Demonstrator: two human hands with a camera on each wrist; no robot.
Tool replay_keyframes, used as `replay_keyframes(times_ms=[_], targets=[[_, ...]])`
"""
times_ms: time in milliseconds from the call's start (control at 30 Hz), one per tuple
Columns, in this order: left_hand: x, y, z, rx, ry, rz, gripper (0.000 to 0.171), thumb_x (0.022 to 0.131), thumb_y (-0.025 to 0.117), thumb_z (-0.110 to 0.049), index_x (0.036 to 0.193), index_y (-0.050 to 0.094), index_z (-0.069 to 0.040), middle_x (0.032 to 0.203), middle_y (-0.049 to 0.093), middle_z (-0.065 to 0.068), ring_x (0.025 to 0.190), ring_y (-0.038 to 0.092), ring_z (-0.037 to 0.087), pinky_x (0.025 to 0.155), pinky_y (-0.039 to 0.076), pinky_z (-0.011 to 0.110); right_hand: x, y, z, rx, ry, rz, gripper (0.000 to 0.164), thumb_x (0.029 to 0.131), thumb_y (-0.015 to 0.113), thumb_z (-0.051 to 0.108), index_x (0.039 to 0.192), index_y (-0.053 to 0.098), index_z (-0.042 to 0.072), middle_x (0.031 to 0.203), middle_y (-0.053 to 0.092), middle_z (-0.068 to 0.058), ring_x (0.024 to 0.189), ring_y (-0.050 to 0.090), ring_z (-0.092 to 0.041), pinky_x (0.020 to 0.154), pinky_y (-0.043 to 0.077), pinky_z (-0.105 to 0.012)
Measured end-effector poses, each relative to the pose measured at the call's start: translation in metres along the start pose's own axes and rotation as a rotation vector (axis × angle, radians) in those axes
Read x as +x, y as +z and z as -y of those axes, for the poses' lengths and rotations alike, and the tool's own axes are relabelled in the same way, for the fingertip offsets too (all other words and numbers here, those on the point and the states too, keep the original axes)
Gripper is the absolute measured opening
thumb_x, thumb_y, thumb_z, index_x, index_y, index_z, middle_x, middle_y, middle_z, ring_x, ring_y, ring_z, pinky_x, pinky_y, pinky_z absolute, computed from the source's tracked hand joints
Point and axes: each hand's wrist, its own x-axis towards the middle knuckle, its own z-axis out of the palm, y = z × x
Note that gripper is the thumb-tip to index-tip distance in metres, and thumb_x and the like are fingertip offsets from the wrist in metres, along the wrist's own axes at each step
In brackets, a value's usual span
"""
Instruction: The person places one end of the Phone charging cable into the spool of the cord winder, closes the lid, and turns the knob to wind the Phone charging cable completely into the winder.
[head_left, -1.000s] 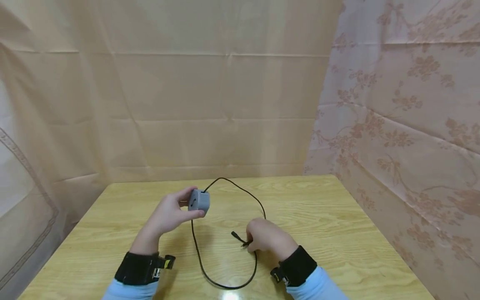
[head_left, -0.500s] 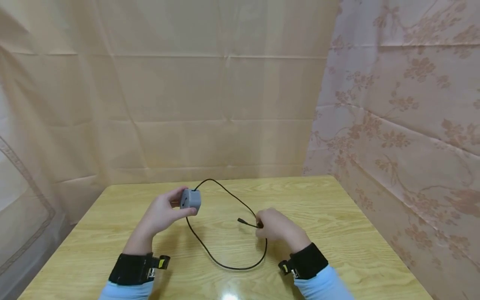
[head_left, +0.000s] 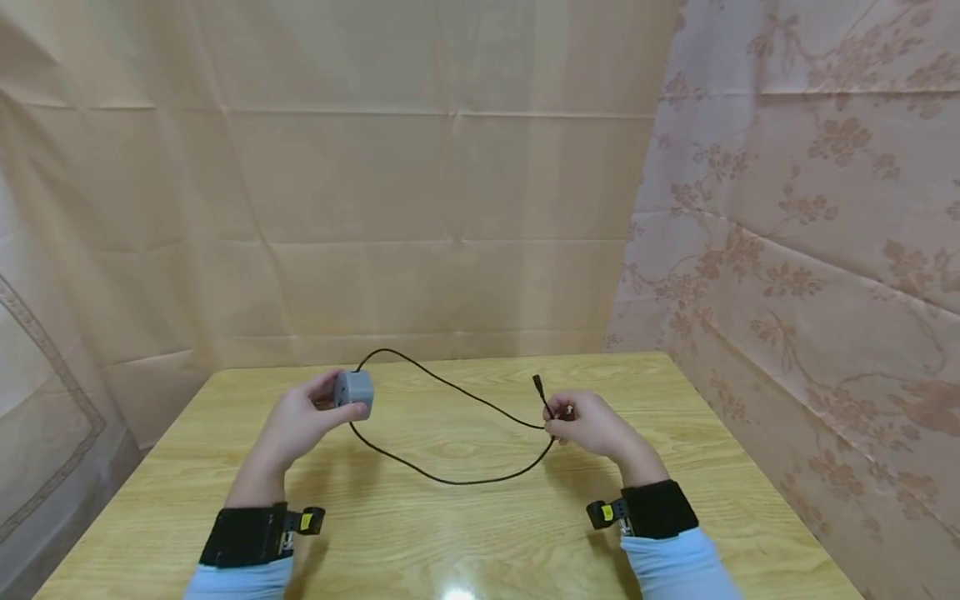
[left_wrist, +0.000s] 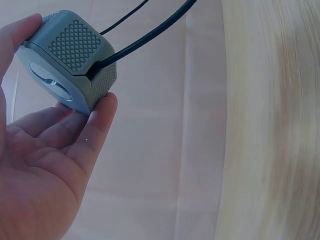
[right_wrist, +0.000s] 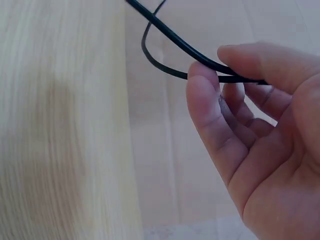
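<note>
In my left hand (head_left: 296, 421) is a small grey-blue cable winder (head_left: 355, 393), held between thumb and fingers above the table. Its sides carry a diamond texture, and a slotted round disc faces outward in the left wrist view. Black cable (head_left: 457, 482) leaves the winder from two sides and makes a wide loop across to my right hand (head_left: 592, 427). There the thumb and index finger pinch both cable strands together, as the right wrist view also shows. A black connector (head_left: 537, 385) sticks up past those fingertips. Small metallic tips show among the right fingers.
The wooden table (head_left: 465, 542) lies below both hands. A beige curtain (head_left: 435, 208) hangs behind its far edge, and a floral curtain (head_left: 810, 233) hangs along the right side. Each wrist wears a black band (head_left: 243, 536) with a small camera.
My hands have drawn apart, the left moving left with the winder, the right moving right and upward. The cable loop has become wider and flatter, and the connector now points up.
</note>
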Motion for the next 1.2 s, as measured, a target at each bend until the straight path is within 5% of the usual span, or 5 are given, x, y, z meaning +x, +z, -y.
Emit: replay_keyframes(times_ms=[433, 767, 1000, 1200], targets=[[-0.001, -0.017, 0.012, -0.044, -0.076, -0.029, 0.094, 0.09, 0.075, -0.052, 0.158, 0.033, -0.003, 0.15, 0.045, 0.029, 0.132, 0.048, 0.044, 0.104, 0.044, 0.058, -0.008, -0.028, -0.014, 0.196, 0.138, -0.204, 0.014, 0.098, 0.07, 0.01, 0.103, 0.069, -0.002, 0.093, 0.067, -0.017, 0.077, 0.072, -0.029, 0.07, 0.061, -0.039], [-0.002, -0.023, 0.018, -0.149, -0.118, -0.053, 0.095, 0.092, 0.073, -0.051, 0.16, 0.026, -0.002, 0.149, 0.044, 0.03, 0.136, 0.044, 0.043, 0.11, 0.036, 0.06, -0.015, -0.04, -0.017, 0.414, 0.118, -0.277, 0.028, 0.1, 0.065, 0.008, 0.116, 0.062, -0.015, 0.093, 0.065, -0.018, 0.079, 0.073, -0.023, 0.074, 0.061, -0.036], [-0.003, -0.024, 0.02, -0.152, -0.1, -0.05, 0.091, 0.093, 0.074, -0.048, 0.159, 0.03, -0.003, 0.148, 0.046, 0.03, 0.135, 0.045, 0.043, 0.109, 0.036, 0.061, -0.017, -0.043, -0.015, 0.549, 0.126, -0.356, 0.03, 0.101, 0.066, 0.012, 0.115, 0.058, -0.013, 0.091, 0.064, -0.015, 0.074, 0.068, -0.018, 0.072, 0.061, -0.032], [-0.004, -0.026, 0.023, -0.146, -0.094, -0.039, 0.091, 0.093, 0.074, -0.048, 0.16, 0.03, -0.004, 0.149, 0.045, 0.029, 0.135, 0.045, 0.043, 0.109, 0.036, 0.061, -0.019, -0.048, -0.019, 0.612, 0.139, -0.336, 0.017, 0.1, 0.067, 0.012, 0.106, 0.063, -0.004, 0.081, 0.065, -0.008, 0.068, 0.066, -0.015, 0.067, 0.06, -0.03]])
